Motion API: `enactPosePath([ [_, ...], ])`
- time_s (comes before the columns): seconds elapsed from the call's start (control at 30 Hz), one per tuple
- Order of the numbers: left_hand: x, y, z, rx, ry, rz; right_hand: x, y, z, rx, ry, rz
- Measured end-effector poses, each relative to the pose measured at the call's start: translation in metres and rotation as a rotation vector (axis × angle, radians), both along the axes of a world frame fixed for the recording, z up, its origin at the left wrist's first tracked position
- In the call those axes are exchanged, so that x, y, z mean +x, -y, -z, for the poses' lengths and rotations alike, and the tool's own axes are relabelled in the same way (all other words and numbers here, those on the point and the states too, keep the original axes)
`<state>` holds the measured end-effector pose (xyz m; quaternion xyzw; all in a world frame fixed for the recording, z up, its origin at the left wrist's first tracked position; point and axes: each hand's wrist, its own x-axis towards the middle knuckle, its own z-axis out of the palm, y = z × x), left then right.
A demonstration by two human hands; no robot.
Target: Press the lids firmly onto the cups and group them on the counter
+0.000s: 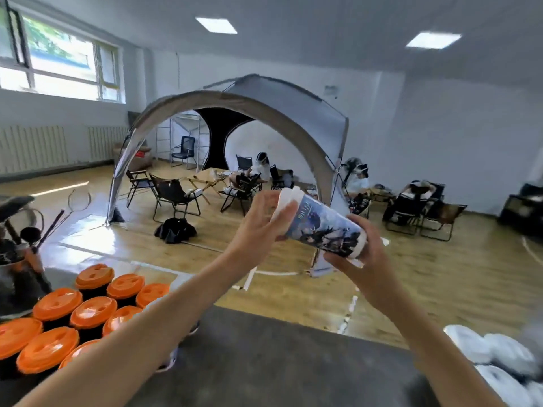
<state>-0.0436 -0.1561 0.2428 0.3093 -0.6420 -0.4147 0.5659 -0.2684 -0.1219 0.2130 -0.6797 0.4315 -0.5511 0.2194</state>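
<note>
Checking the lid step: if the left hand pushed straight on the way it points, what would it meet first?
The left hand would meet the white lid on the printed cup; they appear to touch.

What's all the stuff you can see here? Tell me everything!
printed cup: one, blue-grey picture, tilted in the air between both hands
white lid: one, white, on that cup
orange-lidded cups: at least nine, orange tops, grouped on the counter's left
loose lids: a pile, white, counter's right, too blurred to count
counter: one, dark grey, bottom
tent: one, grey, middle of the room
ceiling lights: two, white
left hand: holds the lid end
right hand: grips the cup's base
</note>
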Motion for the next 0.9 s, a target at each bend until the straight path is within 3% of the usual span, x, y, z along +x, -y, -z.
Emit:
enactPosePath([
  [0.17,-0.026,0.005,-0.041,0.002,-0.01,0.144,-0.031,-0.005,-0.037,-0.066,0.066,0.005],
  [0.4,-0.048,0.0,-0.058,-0.108,0.038,0.194,-0.03,-0.018,-0.026,-0.006,0.199,0.001],
  [0.47,-0.053,0.0,-0.058,-0.063,-0.018,0.21,-0.024,-0.025,-0.018,0.029,0.232,-0.041],
  [0.63,-0.079,-0.013,-0.054,0.184,-0.357,0.229,0.009,-0.026,-0.014,0.04,0.296,-0.009],
  [0.8,-0.082,-0.017,-0.054,0.176,-0.382,0.209,0.02,-0.025,-0.017,0.003,0.271,-0.017],
  [0.9,-0.074,-0.015,-0.057,0.109,-0.356,0.345,0.012,-0.026,-0.02,0.024,0.336,-0.108],
])
